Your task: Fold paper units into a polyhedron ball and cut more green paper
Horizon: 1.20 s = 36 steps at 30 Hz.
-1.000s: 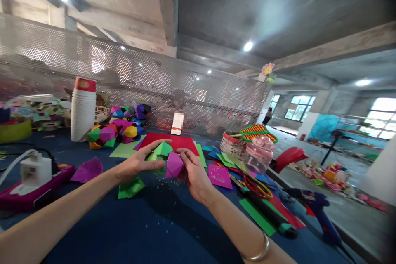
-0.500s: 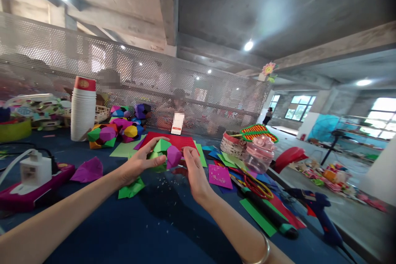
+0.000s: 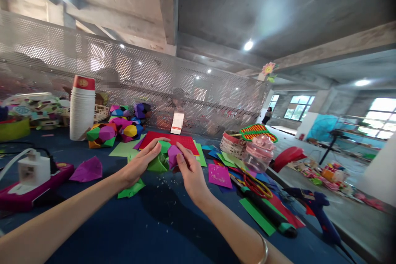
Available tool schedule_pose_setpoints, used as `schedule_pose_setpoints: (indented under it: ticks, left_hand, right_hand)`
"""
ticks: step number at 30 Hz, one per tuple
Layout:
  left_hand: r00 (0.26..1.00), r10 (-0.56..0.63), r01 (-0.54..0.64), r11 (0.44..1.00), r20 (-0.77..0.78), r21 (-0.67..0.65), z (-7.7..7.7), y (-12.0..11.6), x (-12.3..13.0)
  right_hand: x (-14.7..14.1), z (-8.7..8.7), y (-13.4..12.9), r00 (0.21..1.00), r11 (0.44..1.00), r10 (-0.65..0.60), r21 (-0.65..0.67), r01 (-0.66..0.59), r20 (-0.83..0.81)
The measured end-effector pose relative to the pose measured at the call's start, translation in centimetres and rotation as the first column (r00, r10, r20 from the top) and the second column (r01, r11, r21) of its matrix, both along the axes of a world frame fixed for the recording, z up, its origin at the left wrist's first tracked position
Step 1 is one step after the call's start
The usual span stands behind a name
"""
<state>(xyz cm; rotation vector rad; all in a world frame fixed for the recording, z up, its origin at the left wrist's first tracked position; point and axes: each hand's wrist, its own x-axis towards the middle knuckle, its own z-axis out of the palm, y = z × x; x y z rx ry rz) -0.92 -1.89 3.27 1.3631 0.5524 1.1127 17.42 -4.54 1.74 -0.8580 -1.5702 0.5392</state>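
Observation:
Above the dark blue tabletop, my left hand (image 3: pixel 142 161) grips a folded paper piece (image 3: pixel 158 162) made of green and purple facets. My right hand (image 3: pixel 192 173) pinches its purple facet (image 3: pixel 173 156) from the right, thumb in front; the other fingers are partly hidden behind. A green folded paper (image 3: pixel 131 189) lies under my left wrist, and a purple folded paper (image 3: pixel 88 170) rests farther left. Behind my hands is a red sheet (image 3: pixel 154 137) on other coloured sheets. Finished-looking multicoloured paper balls (image 3: pixel 102 134) sit at the back left.
At left stand a stack of paper cups (image 3: pixel 82 111) and a magenta power strip (image 3: pixel 18 194) with a plugged charger. To the right are scissors (image 3: pixel 258 185), a black-handled cutter (image 3: pixel 269 212), a glue gun (image 3: pixel 320 210), a plastic jar (image 3: pixel 259 154) and a woven basket (image 3: pixel 232 144). A phone (image 3: pixel 177 123) leans at the back.
My right hand has closed in on the purple facet, its thumb now pressing the front. My left thumb has shifted up and the green part shows more.

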Motion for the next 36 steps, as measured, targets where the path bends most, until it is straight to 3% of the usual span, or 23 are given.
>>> schedule_pose_setpoints:
  ticks: [16, 36]
  left_hand:
    - [0.999, -0.031, 0.031, 0.999, -0.02, 0.009, -0.6, 0.5, -0.2]
    - [0.998, -0.046, 0.046, 0.999, -0.039, 0.0, 0.2, -0.7, 0.1]
  right_hand:
    - [0.3, -0.1, 0.2, 0.998, 0.999, 0.025, 0.019, -0.026, 0.053]
    - [0.4, -0.5, 0.3, 0.994, 0.999, 0.04, -0.01, -0.039, 0.1]
